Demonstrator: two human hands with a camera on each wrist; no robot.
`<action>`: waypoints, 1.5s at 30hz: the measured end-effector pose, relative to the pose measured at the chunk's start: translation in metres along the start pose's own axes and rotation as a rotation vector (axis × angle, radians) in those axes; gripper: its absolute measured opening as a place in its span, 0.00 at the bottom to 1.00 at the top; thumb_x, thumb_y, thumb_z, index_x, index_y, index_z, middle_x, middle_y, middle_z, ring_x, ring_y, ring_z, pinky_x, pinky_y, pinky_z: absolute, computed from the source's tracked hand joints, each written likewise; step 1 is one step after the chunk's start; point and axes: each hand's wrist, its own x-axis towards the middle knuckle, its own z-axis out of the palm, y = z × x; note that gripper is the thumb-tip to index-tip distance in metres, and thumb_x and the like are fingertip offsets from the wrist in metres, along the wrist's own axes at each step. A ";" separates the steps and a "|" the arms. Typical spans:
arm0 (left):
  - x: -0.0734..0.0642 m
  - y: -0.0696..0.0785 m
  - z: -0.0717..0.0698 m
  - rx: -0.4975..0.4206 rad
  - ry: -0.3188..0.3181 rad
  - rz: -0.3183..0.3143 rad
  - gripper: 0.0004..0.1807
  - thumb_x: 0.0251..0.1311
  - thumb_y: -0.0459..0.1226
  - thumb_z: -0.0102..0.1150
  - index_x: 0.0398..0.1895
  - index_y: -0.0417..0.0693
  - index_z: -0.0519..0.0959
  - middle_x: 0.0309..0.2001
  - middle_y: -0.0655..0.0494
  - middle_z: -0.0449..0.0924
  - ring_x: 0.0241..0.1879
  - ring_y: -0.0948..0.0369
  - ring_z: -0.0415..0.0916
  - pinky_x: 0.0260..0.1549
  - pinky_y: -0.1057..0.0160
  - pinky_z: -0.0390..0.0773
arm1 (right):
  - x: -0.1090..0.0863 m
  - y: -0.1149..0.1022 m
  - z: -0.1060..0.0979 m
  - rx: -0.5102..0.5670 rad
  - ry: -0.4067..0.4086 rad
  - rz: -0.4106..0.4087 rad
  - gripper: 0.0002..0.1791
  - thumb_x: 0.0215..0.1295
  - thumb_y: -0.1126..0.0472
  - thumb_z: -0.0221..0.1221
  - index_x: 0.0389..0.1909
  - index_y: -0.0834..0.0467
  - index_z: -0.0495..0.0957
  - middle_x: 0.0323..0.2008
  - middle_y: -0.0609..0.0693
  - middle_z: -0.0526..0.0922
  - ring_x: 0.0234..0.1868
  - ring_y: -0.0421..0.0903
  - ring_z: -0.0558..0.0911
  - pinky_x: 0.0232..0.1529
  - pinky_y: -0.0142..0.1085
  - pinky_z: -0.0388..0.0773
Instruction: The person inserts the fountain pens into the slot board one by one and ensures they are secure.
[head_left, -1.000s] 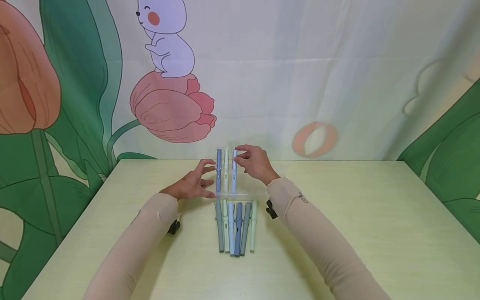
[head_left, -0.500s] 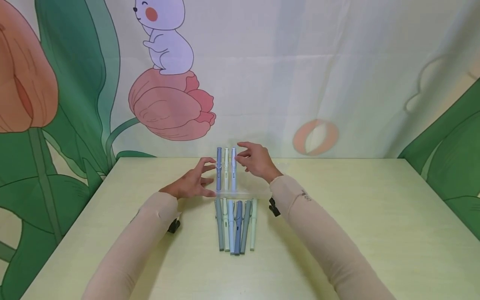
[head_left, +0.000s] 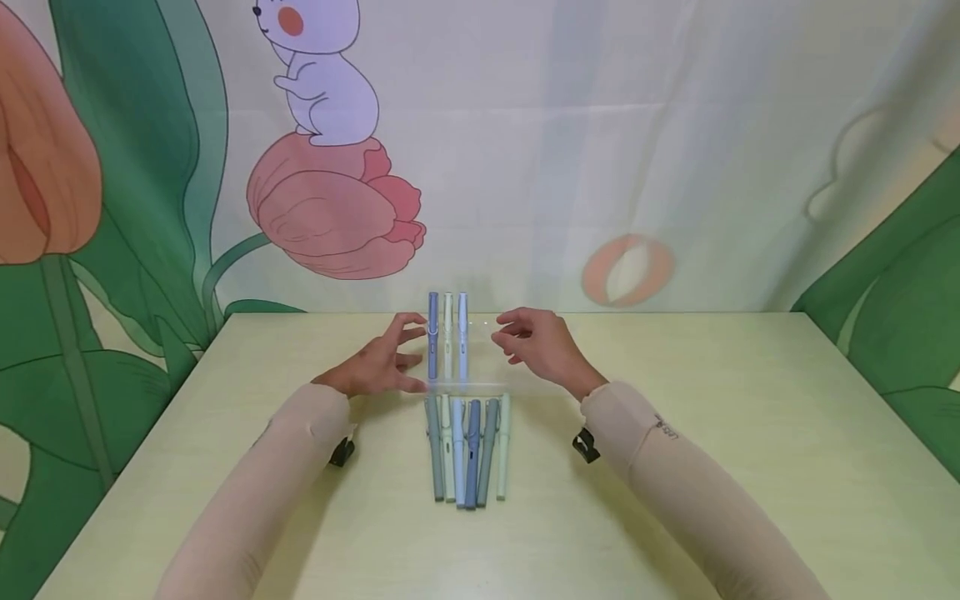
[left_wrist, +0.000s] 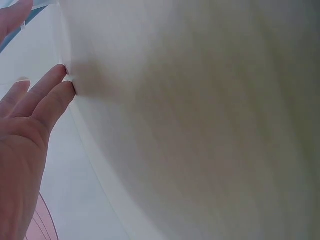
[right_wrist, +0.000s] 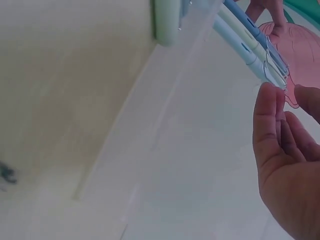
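Observation:
Three capped pens stand in a row against a clear plastic stand (head_left: 517, 387): a dark blue pen (head_left: 432, 337), a pale cream-green pen (head_left: 447, 337) and a light blue pen (head_left: 462, 337). My left hand (head_left: 378, 360) is at the stand's left edge, fingers spread, with its thumb by the front corner. In the left wrist view two extended fingers (left_wrist: 55, 100) touch the tabletop. To the right of the light blue pen, my right hand (head_left: 543, 346) holds nothing; the right wrist view shows its thumb and fingertips apart, near the pens' capped ends.
In front of the stand several more pens lie side by side, among them a grey-green pen (head_left: 435, 450), a dark blue one (head_left: 472, 454) and a pale green one (head_left: 503, 450). A printed curtain (head_left: 510, 167) hangs behind the table (head_left: 675, 400).
My right hand has let go of the light blue pen and moved right and slightly down, away from it. The pen stays standing. My left hand keeps its place at the stand.

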 end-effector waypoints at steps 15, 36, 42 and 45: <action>-0.001 0.000 -0.002 0.001 0.002 0.003 0.56 0.52 0.30 0.74 0.72 0.70 0.45 0.79 0.48 0.47 0.71 0.42 0.61 0.62 0.44 0.70 | -0.025 0.023 0.007 -0.036 -0.071 0.142 0.15 0.68 0.61 0.64 0.50 0.66 0.81 0.38 0.58 0.87 0.31 0.48 0.87 0.39 0.40 0.86; -0.002 0.001 -0.001 -0.009 -0.002 0.011 0.56 0.53 0.29 0.74 0.72 0.69 0.45 0.79 0.49 0.47 0.71 0.42 0.60 0.62 0.44 0.70 | -0.036 0.029 0.019 -0.044 -0.067 0.268 0.10 0.64 0.61 0.67 0.39 0.65 0.85 0.27 0.53 0.87 0.28 0.44 0.86 0.33 0.36 0.86; -0.001 0.000 -0.001 -0.007 0.004 -0.019 0.56 0.52 0.30 0.75 0.71 0.71 0.45 0.79 0.51 0.47 0.71 0.43 0.61 0.62 0.45 0.70 | -0.037 0.030 0.024 -0.067 -0.065 0.286 0.09 0.60 0.60 0.70 0.34 0.64 0.87 0.22 0.52 0.85 0.22 0.44 0.85 0.29 0.35 0.85; -0.002 0.000 -0.001 -0.005 0.000 -0.008 0.56 0.52 0.30 0.75 0.71 0.70 0.45 0.79 0.49 0.46 0.71 0.42 0.60 0.62 0.44 0.70 | -0.037 0.030 0.027 -0.089 -0.069 0.276 0.10 0.60 0.61 0.70 0.32 0.65 0.87 0.21 0.52 0.85 0.21 0.43 0.84 0.28 0.35 0.85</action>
